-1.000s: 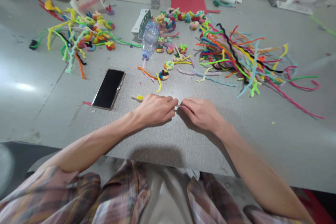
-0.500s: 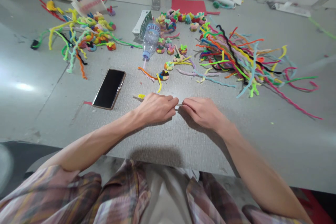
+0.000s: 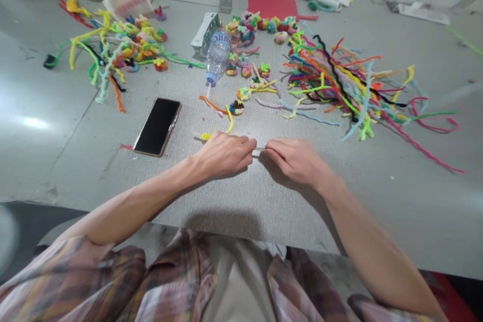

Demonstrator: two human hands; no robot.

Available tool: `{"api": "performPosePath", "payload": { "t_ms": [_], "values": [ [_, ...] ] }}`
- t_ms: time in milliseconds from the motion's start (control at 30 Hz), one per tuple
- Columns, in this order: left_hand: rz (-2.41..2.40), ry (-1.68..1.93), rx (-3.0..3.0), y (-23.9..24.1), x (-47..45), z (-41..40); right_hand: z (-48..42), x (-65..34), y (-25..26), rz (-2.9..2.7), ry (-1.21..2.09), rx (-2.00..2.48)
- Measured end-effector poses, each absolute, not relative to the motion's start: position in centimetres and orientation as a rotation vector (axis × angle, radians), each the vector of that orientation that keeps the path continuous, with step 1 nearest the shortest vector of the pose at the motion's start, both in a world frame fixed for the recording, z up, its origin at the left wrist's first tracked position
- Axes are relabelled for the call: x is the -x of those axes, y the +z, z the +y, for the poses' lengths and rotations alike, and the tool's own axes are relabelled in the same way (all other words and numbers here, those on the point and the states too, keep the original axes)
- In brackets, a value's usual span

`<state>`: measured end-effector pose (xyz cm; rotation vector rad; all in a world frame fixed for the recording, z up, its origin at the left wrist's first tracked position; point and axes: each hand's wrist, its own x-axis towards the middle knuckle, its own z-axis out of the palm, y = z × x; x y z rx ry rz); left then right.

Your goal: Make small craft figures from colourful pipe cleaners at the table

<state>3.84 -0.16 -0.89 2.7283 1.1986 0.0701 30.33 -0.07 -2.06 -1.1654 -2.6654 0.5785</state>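
Note:
Low over the grey tabletop, my left hand (image 3: pixel 229 153) and my right hand (image 3: pixel 296 161) face each other with fingers closed. A thin, pale, wire-like strand (image 3: pixel 260 149) spans the short gap between them, each end pinched in one hand's fingertips. My fingers hide most of it. From behind my left hand pokes a short fuzzy yellow piece (image 3: pixel 206 136); whether it belongs to the strand I cannot tell. Just beyond the hands lie a small multicoloured pipe-cleaner ring (image 3: pixel 237 107) with loose tails and a pale yellow-green one (image 3: pixel 244 93).
A phone (image 3: pixel 157 127) lies left of my hands. Behind stand a carton (image 3: pixel 206 31) and a lying plastic bottle (image 3: pixel 219 55). Pipe cleaners (image 3: pixel 347 78) are heaped at right, finished-looking fuzzy pieces (image 3: pixel 145 43) at left. Cups (image 3: pixel 130 2) and red sheet (image 3: pixel 272 8) line the back.
My right hand has shifted slightly to the right, so the gap between the hands is wider and more of the strand shows. The left hand has hardly moved.

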Motion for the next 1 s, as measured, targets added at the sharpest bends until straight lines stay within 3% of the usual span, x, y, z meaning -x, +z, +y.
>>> {"api": "performPosePath", "payload": {
  "t_ms": [1000],
  "values": [
    [1.219,0.003,-2.714,-0.81,-3.95,-0.07,0.34,-30.82,-1.57,-2.641,0.678,1.197]
  ]
}}
